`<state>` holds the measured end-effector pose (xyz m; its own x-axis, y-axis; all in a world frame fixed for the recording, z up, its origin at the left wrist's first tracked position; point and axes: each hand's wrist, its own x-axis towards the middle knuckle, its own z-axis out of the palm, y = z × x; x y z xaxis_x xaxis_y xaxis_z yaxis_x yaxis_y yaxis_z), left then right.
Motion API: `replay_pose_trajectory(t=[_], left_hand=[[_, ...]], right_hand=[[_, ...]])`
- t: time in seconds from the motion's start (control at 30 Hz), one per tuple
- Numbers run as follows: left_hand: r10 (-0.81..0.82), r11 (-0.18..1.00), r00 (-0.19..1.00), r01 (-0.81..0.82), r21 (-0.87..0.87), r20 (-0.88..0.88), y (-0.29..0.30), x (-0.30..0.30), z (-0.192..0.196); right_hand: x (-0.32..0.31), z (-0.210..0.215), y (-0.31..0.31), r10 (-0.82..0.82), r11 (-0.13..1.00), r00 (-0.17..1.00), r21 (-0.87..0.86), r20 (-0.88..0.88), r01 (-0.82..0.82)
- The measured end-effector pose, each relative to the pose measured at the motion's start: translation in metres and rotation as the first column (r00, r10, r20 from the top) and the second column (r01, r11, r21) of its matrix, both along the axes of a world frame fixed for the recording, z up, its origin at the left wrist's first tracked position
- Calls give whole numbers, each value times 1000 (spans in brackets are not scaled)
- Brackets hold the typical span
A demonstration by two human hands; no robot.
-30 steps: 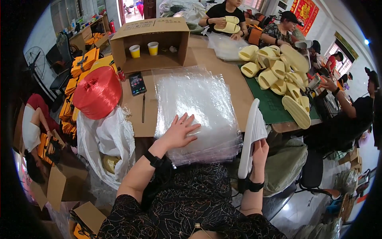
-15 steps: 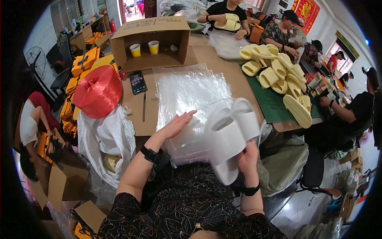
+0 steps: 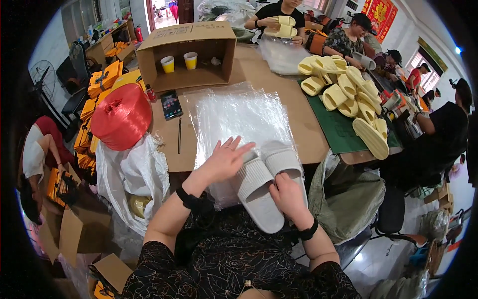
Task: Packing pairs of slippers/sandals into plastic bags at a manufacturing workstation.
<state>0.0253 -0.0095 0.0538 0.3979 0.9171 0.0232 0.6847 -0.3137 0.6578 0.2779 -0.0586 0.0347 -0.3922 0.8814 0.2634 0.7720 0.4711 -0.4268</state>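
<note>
A pair of light grey slippers (image 3: 255,180) with ribbed straps lies side by side over the near part of a stack of clear plastic bags (image 3: 234,112). My right hand (image 3: 289,195) is closed on the slippers where their inner edges meet. My left hand (image 3: 224,162) has its fingers spread beside the far end of the left slipper. Its fingertips reach over that end. Shiny film shows around the far ends of the slippers; whether they are inside a bag I cannot tell.
A phone (image 3: 171,104), a thin dark stick (image 3: 179,137) and a cardboard box (image 3: 186,32) with two cups are beyond my left hand. Red twine (image 3: 122,117) stands at the left. Yellow slippers (image 3: 343,89) are piled on a green mat. Other people work at the far right.
The slippers have turned from tilted, with their undersides partly showing, to lying strap side up, and moved left. My left hand has moved toward their far end; my right hand has come over them.
</note>
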Motion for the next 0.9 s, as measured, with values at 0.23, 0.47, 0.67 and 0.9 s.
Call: replay_pose_trajectory(t=[0.23, 0.47, 0.67, 0.9], left_hand=[[-187, 906, 980, 201, 372, -73, -34, 25, 22], [-320, 876, 947, 301, 376, -14, -50, 15, 37], [-325, 884, 945, 315, 346, -33, -57, 0, 55], [-297, 954, 911, 270, 129, 287, -50, -41, 44]], right_hand=[[-32, -19, 34, 46, 995, 972, 95, -231, -25], [-89, -25, 130, -83, 993, 994, -84, -68, 77], [-113, -32, 171, -149, 977, 932, 96, -329, 190], [-65, -10, 55, 289, 954, 936, 140, -203, -265]])
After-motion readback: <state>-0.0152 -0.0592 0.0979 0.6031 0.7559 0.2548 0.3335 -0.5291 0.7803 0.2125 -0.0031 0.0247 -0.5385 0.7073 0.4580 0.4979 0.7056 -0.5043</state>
